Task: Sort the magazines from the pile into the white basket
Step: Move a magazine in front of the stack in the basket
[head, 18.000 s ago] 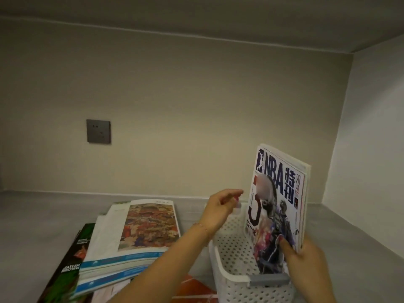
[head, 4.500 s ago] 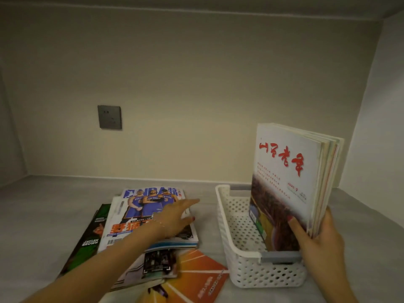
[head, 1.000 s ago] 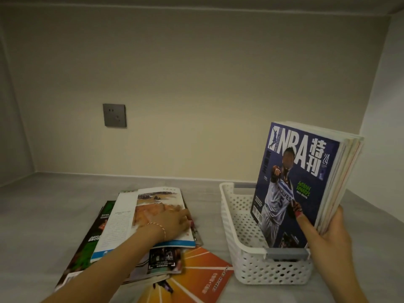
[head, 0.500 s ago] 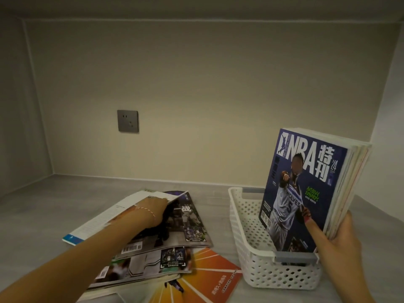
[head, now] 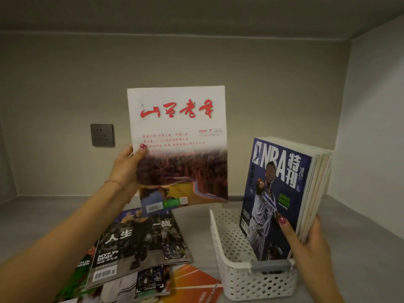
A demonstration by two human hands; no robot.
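Magazines lie fanned in a loose pile (head: 140, 243) at the near left of the grey shelf (head: 43, 219), a dark basketball issue on top, so each cover can be read and peeled off in turn. To the right stands the white basket (head: 236, 274), perforated, with a grey handle on its near rim. A sorted stack (head: 282, 193) stands on end inside it, leaning toward the right wall, blue NBA cover facing out; upright filing probably leaves room at the left of the basket for more. A white magazine with red calligraphy (head: 177, 145) hangs in the air between pile and basket, cover toward the viewer, seemingly next to be filed. The left hand (head: 126, 167) pinches its left edge, thumb on the front. The right hand (head: 310, 239) clasps the stack's near right corner, thumb across the cover, likely to stop it toppling. Far left on the back wall sits a grey socket (head: 102, 135).
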